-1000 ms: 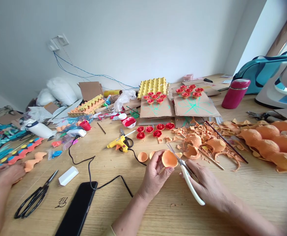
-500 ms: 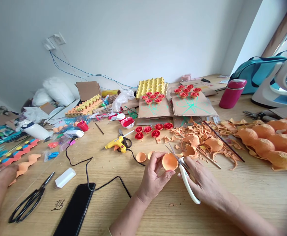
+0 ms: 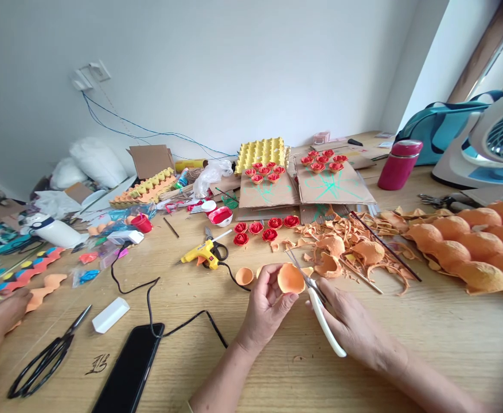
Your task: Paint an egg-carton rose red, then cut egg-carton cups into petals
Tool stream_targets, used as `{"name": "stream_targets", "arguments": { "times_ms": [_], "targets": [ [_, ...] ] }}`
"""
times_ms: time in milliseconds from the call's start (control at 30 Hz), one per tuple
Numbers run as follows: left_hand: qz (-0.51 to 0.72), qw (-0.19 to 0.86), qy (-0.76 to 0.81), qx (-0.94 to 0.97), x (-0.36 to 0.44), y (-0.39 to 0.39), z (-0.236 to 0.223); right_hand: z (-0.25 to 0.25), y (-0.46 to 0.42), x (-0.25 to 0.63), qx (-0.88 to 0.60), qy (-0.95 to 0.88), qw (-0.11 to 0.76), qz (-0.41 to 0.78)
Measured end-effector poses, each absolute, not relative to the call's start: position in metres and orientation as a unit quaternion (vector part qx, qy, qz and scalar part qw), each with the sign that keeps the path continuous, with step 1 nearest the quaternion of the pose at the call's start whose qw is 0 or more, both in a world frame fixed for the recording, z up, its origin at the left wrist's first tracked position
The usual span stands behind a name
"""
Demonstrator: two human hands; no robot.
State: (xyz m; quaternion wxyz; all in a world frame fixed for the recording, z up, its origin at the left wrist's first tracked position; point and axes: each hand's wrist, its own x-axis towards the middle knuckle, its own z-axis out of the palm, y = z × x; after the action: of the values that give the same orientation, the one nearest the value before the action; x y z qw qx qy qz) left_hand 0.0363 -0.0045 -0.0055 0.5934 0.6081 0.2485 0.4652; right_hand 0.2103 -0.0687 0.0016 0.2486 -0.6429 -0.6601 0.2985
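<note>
My left hand [image 3: 265, 312] grips an orange egg-carton cup [image 3: 291, 279] by its side, its hollow tilted toward me. In my right hand [image 3: 349, 321] is a pair of white-handled scissors [image 3: 325, 327]; their blades lie against the cup's right rim. Another loose orange cup [image 3: 245, 276] rests on the table left of my left hand, and one more is partly hidden behind my fingers. Beyond my hands lies a heap of orange carton scraps [image 3: 331, 245]. Several red paper-pulp roses [image 3: 269, 235] stand behind the cups.
A yellow glue gun [image 3: 202, 253] with a black cord lies left of centre. Nearer are a black phone [image 3: 128, 367] and black scissors [image 3: 50, 355]. Orange egg trays [image 3: 479, 244] sit at right, by a pink flask [image 3: 401, 165]. Another person's hand [image 3: 2, 315] is at far left.
The camera view has shifted slightly. The cup's rim on the side of the scissors now looks uneven, with the blades against it. Both hands keep their grip.
</note>
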Motion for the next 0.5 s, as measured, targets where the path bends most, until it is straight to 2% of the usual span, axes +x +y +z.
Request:
{"name": "stream_targets", "arguments": {
  "times_ms": [500],
  "targets": [
    [0.487, 0.657, 0.265, 0.511, 0.0323, 0.0015, -0.0086, -0.0057, -0.0634, 0.2125, -0.633, -0.649, 0.279, 0.315]
  ]
}}
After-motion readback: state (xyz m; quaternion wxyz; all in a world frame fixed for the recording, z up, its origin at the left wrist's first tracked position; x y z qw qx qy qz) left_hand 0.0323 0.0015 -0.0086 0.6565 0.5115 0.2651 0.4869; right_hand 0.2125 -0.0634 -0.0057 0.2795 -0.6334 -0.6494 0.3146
